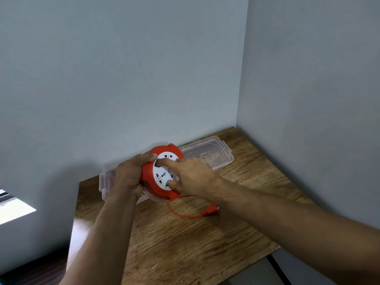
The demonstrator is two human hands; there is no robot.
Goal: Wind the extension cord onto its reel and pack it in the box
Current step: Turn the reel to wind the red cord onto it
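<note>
While left hand [129, 173] grips red reel [162, 171] | right hand [193, 177] fingers extended on white face | cord [181, 213] trailing

Reel [159, 173] held above table [205, 243], box [106, 182] behind-left, lid [207, 155] behind-right, plug [210, 210] in front-right on table

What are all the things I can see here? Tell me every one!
round red plastic cord reel with white socket face: one, red and white, held above the table's back left part
red cord with plug: one, red, trailing from the reel onto the table
clear plastic lid: one, see-through, lying at the table's back, right of the reel
clear plastic box: one, see-through, behind the left hand, mostly hidden
brown wooden table: one, brown, in the wall corner
left hand: one, grips the reel's rim
right hand: one, fingers on the white face
</note>
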